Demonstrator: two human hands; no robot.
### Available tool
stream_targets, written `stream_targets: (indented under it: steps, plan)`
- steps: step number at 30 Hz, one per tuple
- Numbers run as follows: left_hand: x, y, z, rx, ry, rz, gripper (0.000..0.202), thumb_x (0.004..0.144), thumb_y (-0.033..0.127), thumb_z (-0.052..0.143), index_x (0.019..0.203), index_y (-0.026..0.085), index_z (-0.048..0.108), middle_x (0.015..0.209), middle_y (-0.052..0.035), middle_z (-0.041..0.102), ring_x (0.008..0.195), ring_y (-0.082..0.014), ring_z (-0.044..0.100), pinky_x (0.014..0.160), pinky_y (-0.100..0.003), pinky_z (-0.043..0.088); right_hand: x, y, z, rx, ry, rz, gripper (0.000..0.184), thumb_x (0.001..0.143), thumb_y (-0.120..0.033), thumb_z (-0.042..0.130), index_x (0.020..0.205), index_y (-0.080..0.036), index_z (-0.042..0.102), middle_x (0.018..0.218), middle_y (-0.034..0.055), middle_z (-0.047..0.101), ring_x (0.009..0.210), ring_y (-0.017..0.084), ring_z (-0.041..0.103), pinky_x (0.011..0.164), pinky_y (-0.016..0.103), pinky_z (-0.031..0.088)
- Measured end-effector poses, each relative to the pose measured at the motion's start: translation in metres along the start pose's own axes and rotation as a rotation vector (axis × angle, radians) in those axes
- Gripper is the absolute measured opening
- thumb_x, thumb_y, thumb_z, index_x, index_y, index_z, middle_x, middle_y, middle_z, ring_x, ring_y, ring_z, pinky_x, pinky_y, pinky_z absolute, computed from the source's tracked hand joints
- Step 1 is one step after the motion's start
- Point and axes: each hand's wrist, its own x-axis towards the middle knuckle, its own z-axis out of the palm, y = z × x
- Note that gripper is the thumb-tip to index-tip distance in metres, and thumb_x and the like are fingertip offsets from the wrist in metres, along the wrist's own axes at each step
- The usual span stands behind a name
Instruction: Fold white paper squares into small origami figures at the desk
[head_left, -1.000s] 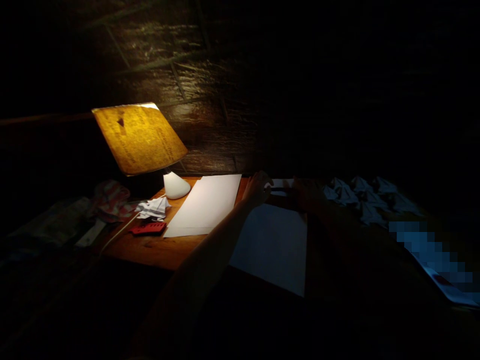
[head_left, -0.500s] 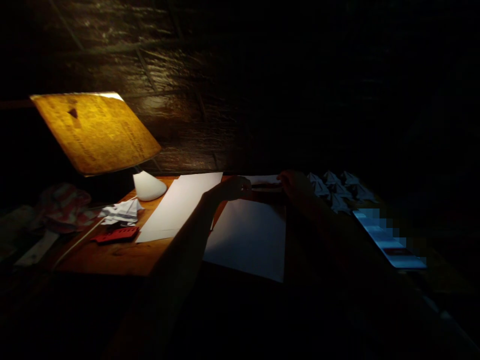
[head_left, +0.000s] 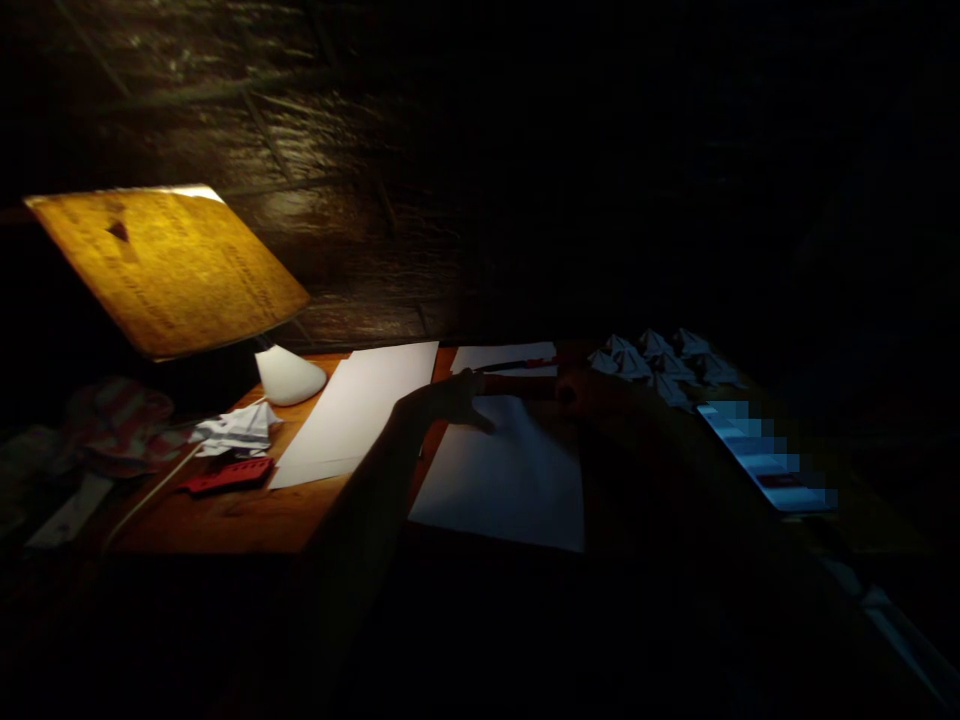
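Observation:
My left hand [head_left: 450, 400] lies on the top edge of a white paper sheet [head_left: 502, 475], with its fingertips pressing on the paper. My right hand [head_left: 592, 392] is in deep shadow at the sheet's upper right, and its fingers are hard to make out. A dark straight strip [head_left: 521, 385] runs between the two hands, and I cannot tell what it is. Behind it lies another white paper [head_left: 502, 358], with a thin red-marked pen [head_left: 525, 364] on it.
A long white paper sheet [head_left: 352, 415] lies on the wooden table [head_left: 225, 515] beside a white-based lamp [head_left: 289, 376] with a tilted yellow shade [head_left: 165, 270]. Crumpled paper [head_left: 236, 428], a red object [head_left: 229, 475], several folded paper shapes [head_left: 652, 360] and a blurred blue-lit panel [head_left: 765, 458] lie around.
My left hand has dropped from the strip onto the sheet. The view has swung right, shifting the scene left, and the pen and back paper now show more clearly.

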Motion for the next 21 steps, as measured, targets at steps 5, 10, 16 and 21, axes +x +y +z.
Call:
stream_targets:
  steps: [5,10,16,21]
  plan:
    - [-0.003,0.0,0.006,-0.072,0.134,0.061,0.061,0.056,0.058,0.084,0.1,0.02,0.064,0.113,-0.0112,0.06,0.099,-0.0305,0.06,0.083,-0.04,0.049,-0.002,0.01,-0.005,0.26,0.074,-0.067,0.011,0.077,-0.027,0.069,0.082,-0.017,0.068,0.087,0.0055,0.073,0.077,0.017,0.063,0.071,0.027,0.047]
    - [0.001,-0.003,-0.003,-0.389,0.224,0.131,0.03,0.066,0.039,0.082,0.085,0.018,0.069,0.085,-0.0051,0.066,0.081,-0.0216,0.061,0.074,-0.032,0.046,-0.002,0.011,-0.002,0.765,0.303,-0.052,0.029,0.067,-0.035,0.08,0.088,-0.021,0.065,0.088,0.0031,0.071,0.078,0.019,0.064,0.069,0.03,0.051]
    - [-0.004,0.007,-0.015,-0.735,0.422,0.057,0.03,0.064,0.036,0.09,0.061,0.017,0.066,0.059,-0.0003,0.055,0.058,-0.0136,0.05,0.057,-0.026,0.038,-0.005,0.002,-0.003,1.155,0.54,-0.009,0.039,0.065,-0.046,0.086,0.089,-0.023,0.066,0.078,-0.0002,0.064,0.063,0.013,0.055,0.054,0.027,0.042]
    - [0.0,0.006,-0.014,-0.989,0.567,0.078,0.033,0.06,0.039,0.092,0.071,0.016,0.07,0.074,-0.004,0.068,0.074,-0.0184,0.064,0.066,-0.028,0.049,-0.004,0.004,-0.001,1.206,0.641,-0.064,0.038,0.071,-0.051,0.079,0.075,-0.024,0.053,0.08,0.002,0.062,0.069,0.016,0.054,0.059,0.029,0.046]
